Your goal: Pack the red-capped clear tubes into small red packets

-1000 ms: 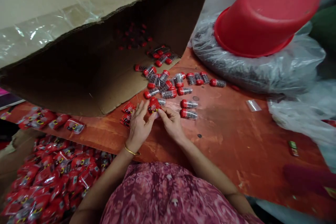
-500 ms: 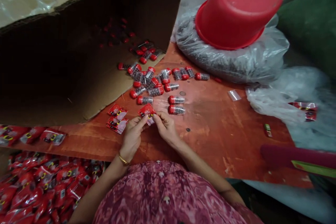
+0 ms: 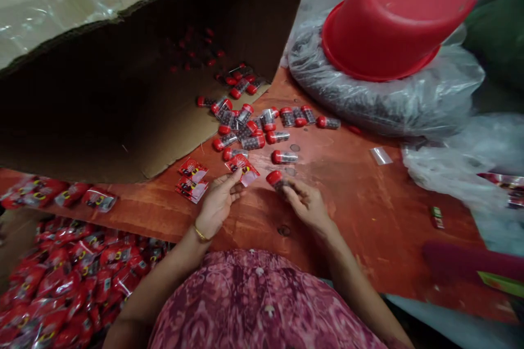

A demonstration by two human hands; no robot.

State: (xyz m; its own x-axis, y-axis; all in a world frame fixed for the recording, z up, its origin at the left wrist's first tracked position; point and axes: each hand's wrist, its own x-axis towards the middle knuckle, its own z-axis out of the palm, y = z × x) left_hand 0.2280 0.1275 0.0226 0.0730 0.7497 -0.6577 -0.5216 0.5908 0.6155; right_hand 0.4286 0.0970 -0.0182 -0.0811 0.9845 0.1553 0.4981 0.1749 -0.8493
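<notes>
The likeliest slip, as I judge it, is here under my fingers: the small red-capped vial [image 3: 277, 180] is round and lies on its side, so if my right hand [image 3: 308, 206] closes too loosely on it, it could roll away across the counter [image 3: 360, 202] toward the edge near me. My right hand is half curled, fingertips pinched on the vial's clear body just behind the cap; the vial sits low, at or just above the wood, and I cannot tell whether it is lifted clear.

The other risk is the thin sachet [image 3: 243, 168] in my left hand [image 3: 219, 204]. I pinch it between thumb and forefinger at one corner only, the other fingers loosely folded, so its free end hangs out and could bend or slide from my grip. It is apart from the vial, with a gap of bare wood between the two.

Just left of that hand lies a small stack of empty sachets [image 3: 191, 181], near enough that my wrist might scatter it. Down to my left, below the counter, is a heap of filled red packets [image 3: 69, 278].

Farther off, loose vials [image 3: 249, 128] spill from the mouth of a tipped cardboard box [image 3: 123, 92]; a nudge could send them rolling. Beyond, a red basin [image 3: 393, 16] lies upturned on a full plastic bag [image 3: 388, 98].
</notes>
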